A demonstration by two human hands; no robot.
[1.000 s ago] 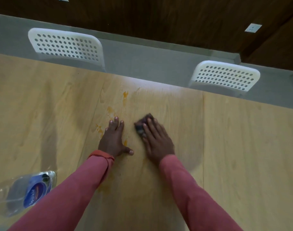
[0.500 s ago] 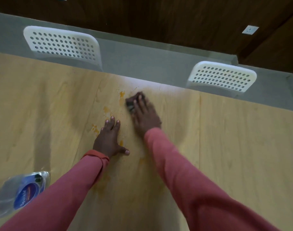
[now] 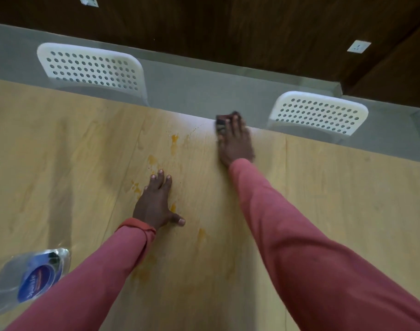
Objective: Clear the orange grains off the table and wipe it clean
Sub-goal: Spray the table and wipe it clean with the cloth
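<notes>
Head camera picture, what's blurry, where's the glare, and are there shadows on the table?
Head view: the right hand and its sponge are motion-smeared at the far edge; the left hand is sharp. A pale glare patch lies on the table near the sponge. A dark shadow band crosses the wood above the bottle, which looks soft. Wide-angle bending curves the table edge.

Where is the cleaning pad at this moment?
In the head view, the dark pad sits at the table's far edge under the right hand's fingers, just left of the right-side white chair.
</notes>
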